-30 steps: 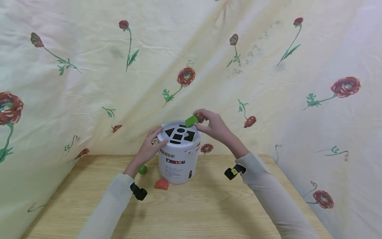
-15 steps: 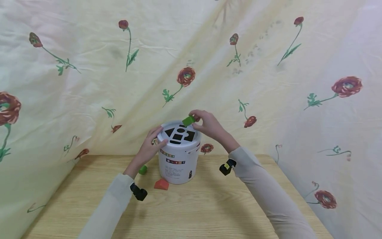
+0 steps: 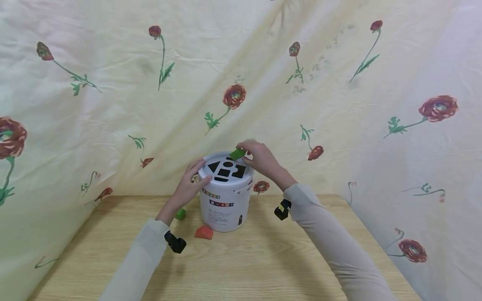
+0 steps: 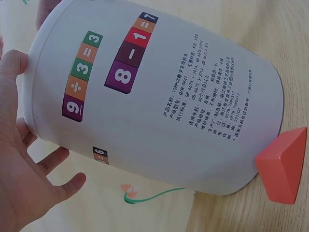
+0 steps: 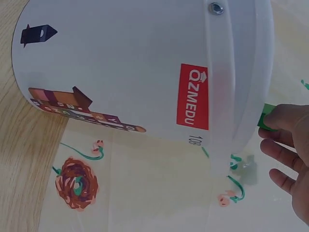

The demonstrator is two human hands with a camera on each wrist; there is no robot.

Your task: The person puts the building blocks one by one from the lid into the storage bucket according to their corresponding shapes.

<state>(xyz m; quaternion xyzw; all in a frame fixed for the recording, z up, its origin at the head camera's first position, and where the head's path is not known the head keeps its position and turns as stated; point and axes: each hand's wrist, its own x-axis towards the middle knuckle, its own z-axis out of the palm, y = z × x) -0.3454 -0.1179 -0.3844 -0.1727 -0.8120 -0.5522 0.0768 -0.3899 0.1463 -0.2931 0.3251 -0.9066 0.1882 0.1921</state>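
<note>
A white bucket (image 3: 225, 215) stands upright on the table, its lid (image 3: 216, 159) cut with several dark shaped holes. My left hand (image 3: 188, 182) rests on the left rim, thumb toward the front; in the left wrist view some of its fingers (image 4: 53, 162) stretch loosely beside the wall. Between thumb and fingers my right hand (image 3: 262, 159) pinches a green block (image 3: 237, 154), tilted over the back of the lid near a narrow slot. The right wrist view shows only part of that green block (image 5: 266, 116), beside the lid's edge; the fingers hide the remainder.
A red block (image 3: 203, 232) with sloping sides lies at the bucket's front left foot. Further left, a second green block (image 3: 180, 214) is partly covered by the left wrist. Flowered cloth (image 3: 188, 113) hangs behind and at both sides of the wooden table (image 3: 233, 267).
My right hand has moved slightly left and down with the green block, which now sits lower by the lid's back slot. The left hand and the bucket have stayed put.
</note>
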